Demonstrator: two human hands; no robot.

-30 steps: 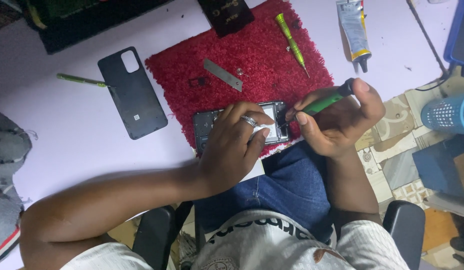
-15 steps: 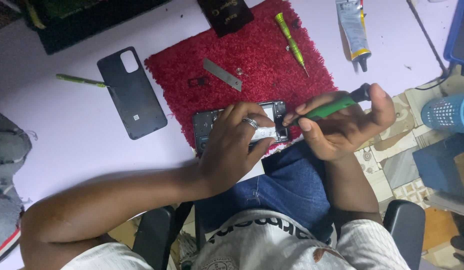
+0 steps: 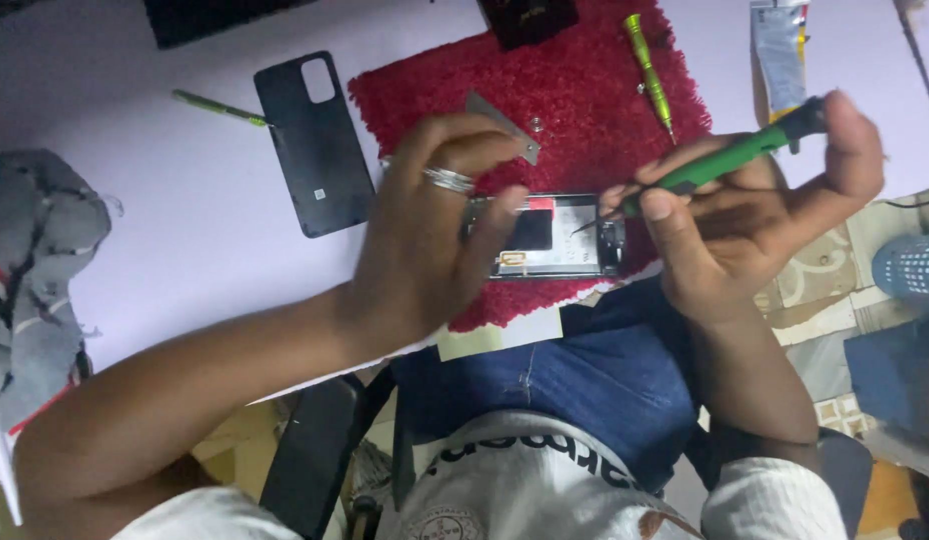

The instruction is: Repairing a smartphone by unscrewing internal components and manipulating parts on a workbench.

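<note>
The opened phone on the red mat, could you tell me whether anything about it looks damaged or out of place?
The opened black phone lies flat on the red fluffy mat, insides showing, with its dark back cover off on the pale table. A tiny loose screw sits in the pile and could get lost. No damage is visible.

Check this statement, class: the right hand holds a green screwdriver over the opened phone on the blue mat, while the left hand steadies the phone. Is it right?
One detail is wrong: the mat is red, not blue, as the head view shows. The right hand does hold the green screwdriver over the opened phone, and the left hand steadies it.
</note>
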